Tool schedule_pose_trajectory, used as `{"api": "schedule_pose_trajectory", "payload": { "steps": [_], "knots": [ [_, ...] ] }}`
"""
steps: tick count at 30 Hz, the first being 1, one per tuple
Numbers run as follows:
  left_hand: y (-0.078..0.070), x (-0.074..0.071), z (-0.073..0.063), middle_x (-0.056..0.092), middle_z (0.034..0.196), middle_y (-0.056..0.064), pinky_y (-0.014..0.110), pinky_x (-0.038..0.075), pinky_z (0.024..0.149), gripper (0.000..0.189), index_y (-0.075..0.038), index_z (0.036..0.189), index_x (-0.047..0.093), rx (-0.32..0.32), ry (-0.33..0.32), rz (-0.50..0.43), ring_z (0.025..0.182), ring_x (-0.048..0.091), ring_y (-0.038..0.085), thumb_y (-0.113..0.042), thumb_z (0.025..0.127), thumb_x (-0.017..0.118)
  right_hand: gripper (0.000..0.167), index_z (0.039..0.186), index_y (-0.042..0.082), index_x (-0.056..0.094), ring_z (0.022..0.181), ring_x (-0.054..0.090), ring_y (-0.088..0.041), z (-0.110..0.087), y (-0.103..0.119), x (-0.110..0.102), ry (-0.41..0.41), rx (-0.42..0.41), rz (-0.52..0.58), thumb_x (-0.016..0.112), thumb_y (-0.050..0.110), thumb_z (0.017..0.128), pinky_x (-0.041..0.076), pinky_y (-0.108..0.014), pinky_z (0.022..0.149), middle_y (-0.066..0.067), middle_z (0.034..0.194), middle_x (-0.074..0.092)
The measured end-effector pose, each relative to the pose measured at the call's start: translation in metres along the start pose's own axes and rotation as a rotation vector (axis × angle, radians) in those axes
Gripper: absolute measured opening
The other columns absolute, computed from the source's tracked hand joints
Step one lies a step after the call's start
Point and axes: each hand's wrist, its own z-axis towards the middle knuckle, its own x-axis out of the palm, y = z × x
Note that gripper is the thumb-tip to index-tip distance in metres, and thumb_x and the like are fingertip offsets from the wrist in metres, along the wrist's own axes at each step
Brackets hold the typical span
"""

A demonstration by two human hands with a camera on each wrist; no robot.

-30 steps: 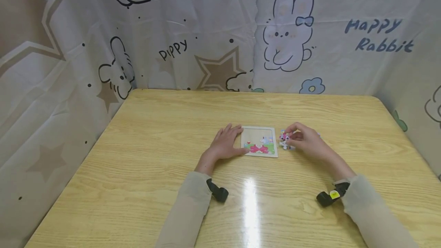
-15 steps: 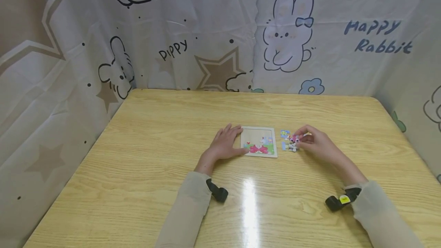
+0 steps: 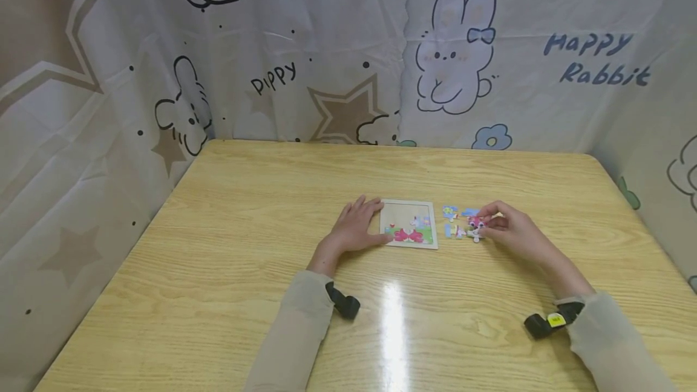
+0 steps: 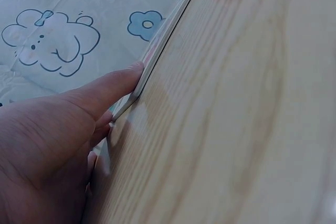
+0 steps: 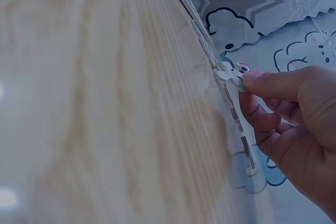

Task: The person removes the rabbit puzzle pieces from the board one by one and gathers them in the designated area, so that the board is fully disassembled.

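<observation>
A square puzzle tray (image 3: pixel 408 202) with a pale rim lies mid-table, its lower part filled with a pink, green and white picture. My left hand (image 3: pixel 354 227) rests at the tray's left side, thumb near the lower corner and fingers at the upper one. In the left wrist view the straight thumb (image 4: pixel 118 82) touches the tray's edge. To the right, my right hand (image 3: pixel 517 233) pinches a puzzle piece (image 3: pixel 476 222) with a pink face between thumb and fingers. The right wrist view shows this piece (image 5: pixel 230 73) tilted, above a row of flat pieces.
Several loose puzzle pieces (image 3: pixel 449 212) in blue, yellow and white lie between the tray and my right hand. The wooden table (image 3: pixel 218 228) reaches back to a printed curtain (image 3: pixel 261 29), which also hangs along both sides.
My right hand has moved to the right with the pink-faced piece, uncovering several loose pieces beside the tray. The left hand and the tray have stayed in place.
</observation>
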Motion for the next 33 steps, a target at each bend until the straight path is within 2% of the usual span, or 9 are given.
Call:
{"api": "schedule_pose_trajectory", "payload": {
  "steps": [6,14,24,33],
  "knots": [
    [0.0004,-0.0004,0.0000,0.022,0.165,0.000,0.046,0.002,0.128,0.081,-0.017,0.155,0.028,-0.002,0.000,-0.001,0.156,0.004,0.024,-0.051,0.091,0.062,0.028,0.116,-0.002,0.055,0.089,0.058,0.007,0.0002,-0.0020,-0.0015,-0.001,0.015,-0.026,0.065,0.005,0.092,0.055,-0.015,0.072,-0.020,0.114,0.059],
    [0.0002,-0.0002,-0.0002,0.022,0.165,0.000,0.046,0.002,0.128,0.081,-0.016,0.155,0.028,0.002,-0.004,-0.006,0.156,0.004,0.025,-0.051,0.091,0.062,0.029,0.117,-0.001,0.057,0.085,0.052,-0.003,0.0019,-0.0023,-0.0028,-0.008,0.024,-0.147,0.067,0.009,0.091,0.049,-0.015,0.071,-0.015,0.105,0.061],
    [0.0008,0.0007,0.0014,0.021,0.165,-0.001,0.046,0.002,0.128,0.081,-0.017,0.155,0.028,0.004,-0.002,0.009,0.156,0.004,0.024,-0.052,0.091,0.062,0.027,0.117,-0.001,0.060,0.086,0.051,0.000,0.0008,-0.0051,-0.0046,0.030,0.026,-0.170,0.065,0.011,0.093,0.047,-0.014,0.071,-0.016,0.107,0.063],
    [0.0008,0.0008,0.0015,0.021,0.165,-0.001,0.046,0.002,0.128,0.081,-0.017,0.155,0.027,-0.004,0.002,0.001,0.156,0.003,0.024,-0.052,0.091,0.062,0.026,0.116,-0.002,0.062,0.083,0.049,0.001,0.0009,-0.0076,-0.0047,0.037,0.000,-0.189,0.065,0.011,0.093,0.046,-0.015,0.069,-0.014,0.103,0.063]
  ]
}}
